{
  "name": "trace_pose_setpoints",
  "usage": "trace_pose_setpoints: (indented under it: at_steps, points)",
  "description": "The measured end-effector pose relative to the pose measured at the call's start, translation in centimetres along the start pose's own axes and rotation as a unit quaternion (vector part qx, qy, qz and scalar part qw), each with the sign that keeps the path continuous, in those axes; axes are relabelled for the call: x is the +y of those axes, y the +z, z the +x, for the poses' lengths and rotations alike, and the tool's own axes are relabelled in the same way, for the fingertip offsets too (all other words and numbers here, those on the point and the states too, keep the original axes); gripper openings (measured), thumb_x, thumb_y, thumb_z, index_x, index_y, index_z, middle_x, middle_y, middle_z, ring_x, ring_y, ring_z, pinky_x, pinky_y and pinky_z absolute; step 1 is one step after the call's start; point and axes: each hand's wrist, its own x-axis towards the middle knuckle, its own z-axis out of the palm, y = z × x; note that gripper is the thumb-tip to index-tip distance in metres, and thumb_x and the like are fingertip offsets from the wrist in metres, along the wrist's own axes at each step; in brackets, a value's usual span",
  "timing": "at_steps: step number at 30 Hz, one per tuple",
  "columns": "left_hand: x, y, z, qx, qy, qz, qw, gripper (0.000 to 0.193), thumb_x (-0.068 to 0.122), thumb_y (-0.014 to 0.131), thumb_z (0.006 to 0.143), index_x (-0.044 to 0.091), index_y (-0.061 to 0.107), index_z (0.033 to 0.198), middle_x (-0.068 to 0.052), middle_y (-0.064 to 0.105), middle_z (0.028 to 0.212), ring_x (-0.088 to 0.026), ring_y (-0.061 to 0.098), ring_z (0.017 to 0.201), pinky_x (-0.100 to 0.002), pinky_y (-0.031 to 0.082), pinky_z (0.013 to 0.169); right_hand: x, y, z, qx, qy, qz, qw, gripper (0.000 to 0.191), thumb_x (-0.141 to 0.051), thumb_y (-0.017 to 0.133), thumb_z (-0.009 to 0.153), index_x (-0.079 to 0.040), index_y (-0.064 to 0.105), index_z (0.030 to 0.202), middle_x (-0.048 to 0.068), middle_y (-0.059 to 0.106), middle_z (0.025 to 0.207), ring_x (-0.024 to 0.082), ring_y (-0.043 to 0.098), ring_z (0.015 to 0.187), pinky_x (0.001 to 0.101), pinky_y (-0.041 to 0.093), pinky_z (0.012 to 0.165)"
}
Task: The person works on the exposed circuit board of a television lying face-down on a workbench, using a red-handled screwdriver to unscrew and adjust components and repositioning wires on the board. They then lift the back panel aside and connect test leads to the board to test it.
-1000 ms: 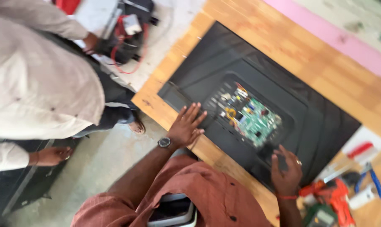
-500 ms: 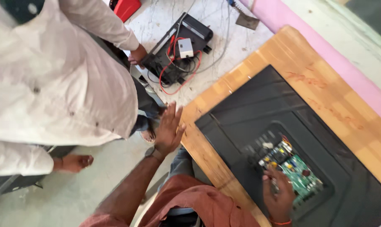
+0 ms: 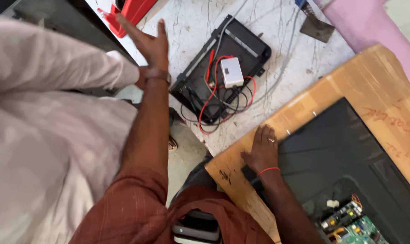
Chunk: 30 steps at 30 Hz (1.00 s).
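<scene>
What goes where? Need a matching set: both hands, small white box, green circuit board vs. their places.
1 left hand
2 right hand
3 small white box
4 green circuit board

a on the black case on the floor
b raised open in the air
c flat on the wooden table's corner
d in the dark panel's recess

1-b, 2-c, 3-a, 4-d

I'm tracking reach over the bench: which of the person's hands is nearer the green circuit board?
Right. The right hand lies flat on the wooden table, up-left of the circuit board; the left hand is raised far off over the floor.
</scene>
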Motion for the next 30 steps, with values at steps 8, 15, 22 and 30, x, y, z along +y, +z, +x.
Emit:
trace_pose_setpoints:
  at_steps: [8, 15, 22, 30]
  points:
    - [-12.9, -2.7, 10.1, -0.015, -0.192, 0.052, 0.98, 0.147, 0.008, 0.105, 0.063, -0.005, -0.007, 0.156, -0.026, 0.009, 0.165, -0.037, 0.015, 0.153, -0.041, 0.015, 0.126, -1.5, -0.8, 2.9, -0.034, 0.035, -0.038, 0.998, 0.124, -0.051, 0.088, 0.064, 0.007, 0.023, 0.153, 0.031, 0.022, 0.161, 0.045, 0.021, 0.151, 0.0469, 0.026, 0.121]
    - [-19.6, -2.8, 10.6, -0.12, -0.219, -0.208, 0.946, 0.11, -0.013, 0.097, 0.075, 0.004, 0.029, 0.16, -0.017, 0.052, 0.157, -0.029, 0.056, 0.142, -0.039, 0.055, 0.118, 0.0, 1.8, 3.7, -0.019, 0.036, -0.001, 0.999, 0.131, -0.053, 0.086, 0.06, 0.012, 0.02, 0.152, 0.032, 0.024, 0.159, 0.044, 0.022, 0.15, 0.0449, 0.025, 0.122]
    - [-14.9, -1.7, 1.9, -0.108, -0.115, -0.124, 0.98, 0.051, -0.001, 0.088, 0.077, 0.003, 0.055, 0.115, -0.002, 0.059, 0.105, -0.014, 0.062, 0.093, -0.031, 0.06, 0.081, -0.8, -0.7, 4.7, 0.009, -0.004, 0.015, 1.0, 0.122, -0.05, 0.089, 0.058, 0.014, 0.032, 0.145, 0.034, 0.037, 0.151, 0.044, 0.034, 0.144, 0.0442, 0.033, 0.116]
    - [-7.2, -0.3, -3.5, -0.053, -0.289, -0.097, 0.951, 0.047, 0.014, 0.083, 0.085, 0.001, 0.054, 0.12, -0.004, 0.063, 0.089, -0.014, 0.062, 0.069, -0.029, 0.053, 0.06, -10.1, -14.6, 13.7, 0.054, -0.153, 0.294, 0.942, 0.026, -0.027, 0.077, 0.094, -0.004, 0.076, 0.105, 0.005, 0.079, 0.088, 0.01, 0.075, 0.081, 0.0272, 0.057, 0.072]
